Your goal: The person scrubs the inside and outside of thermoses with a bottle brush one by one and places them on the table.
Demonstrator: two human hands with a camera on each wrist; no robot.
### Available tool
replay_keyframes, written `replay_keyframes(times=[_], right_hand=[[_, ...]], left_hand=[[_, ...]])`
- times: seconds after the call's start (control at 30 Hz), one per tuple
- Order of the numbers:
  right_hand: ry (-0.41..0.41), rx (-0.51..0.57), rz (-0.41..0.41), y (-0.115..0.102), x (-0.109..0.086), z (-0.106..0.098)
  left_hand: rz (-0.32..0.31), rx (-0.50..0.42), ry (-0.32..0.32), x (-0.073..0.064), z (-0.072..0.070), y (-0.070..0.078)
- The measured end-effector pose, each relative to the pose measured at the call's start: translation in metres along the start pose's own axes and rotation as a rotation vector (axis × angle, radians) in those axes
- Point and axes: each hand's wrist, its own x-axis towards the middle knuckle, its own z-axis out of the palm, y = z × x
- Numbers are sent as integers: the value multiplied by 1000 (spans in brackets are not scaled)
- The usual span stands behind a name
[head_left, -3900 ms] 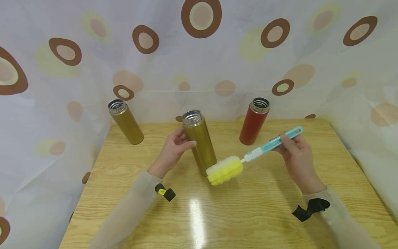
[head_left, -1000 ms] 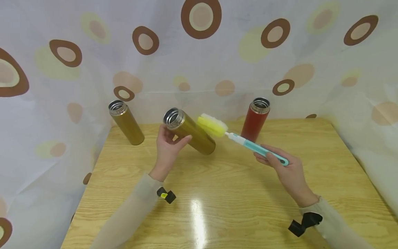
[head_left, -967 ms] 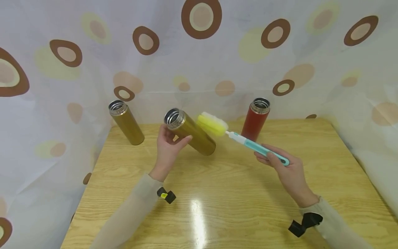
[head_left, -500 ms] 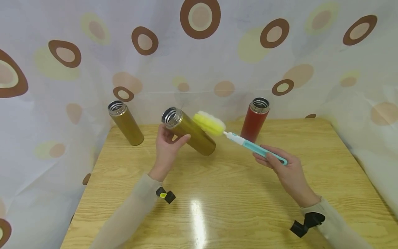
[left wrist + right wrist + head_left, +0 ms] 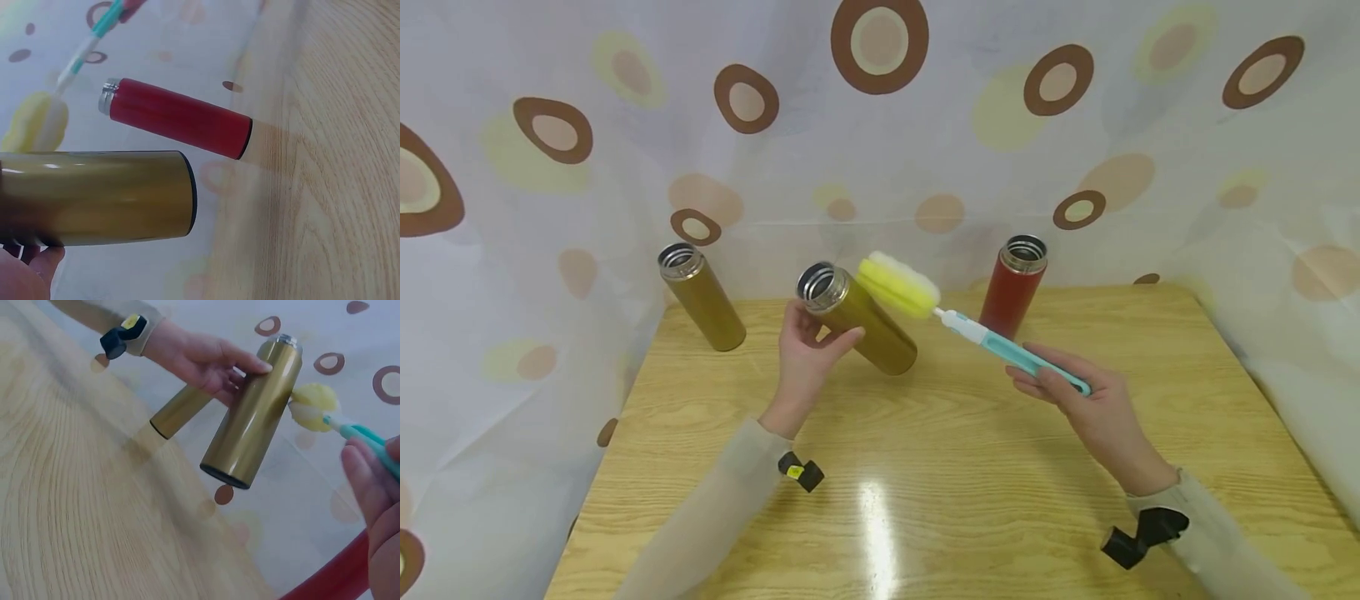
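My left hand (image 5: 808, 358) grips a gold thermos bottle (image 5: 872, 331) near its neck, tilted with its uncapped mouth toward the upper left. In both wrist views the bottle's dark base is raised off the table. My right hand (image 5: 1086, 400) holds a bottle brush by its turquoise handle (image 5: 1011, 352), thumb on top. The brush's yellow and white sponge head (image 5: 898, 285) is just behind the gold bottle's side, overlapping it in the right wrist view. The sponge is outside the bottle's mouth.
A second gold bottle (image 5: 706, 304) stands uncapped at the table's back left. Toward the back right stands an uncapped red bottle (image 5: 1011, 296), close behind the brush handle. A patterned sheet (image 5: 820, 158) hangs along the back and sides of the wooden table (image 5: 970, 500).
Since the oldest frame, the gold bottle has been lifted and tilted left, and the brush has swung from in front of it to its upper right side. Lately the sponge has shifted slightly up-left along it.
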Motion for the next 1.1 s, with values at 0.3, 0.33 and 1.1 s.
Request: replay_keyframes(times=[0.3, 0.33, 1.1], right_hand=[[-114, -472, 40, 6, 3, -15], [-139, -497, 41, 6, 4, -17], [-233, -619, 79, 9, 9, -12]], left_hand=[[23, 17, 1, -1, -3, -1], [23, 20, 3, -1, -4, -1], [15, -6, 3, -1, -1, 0]])
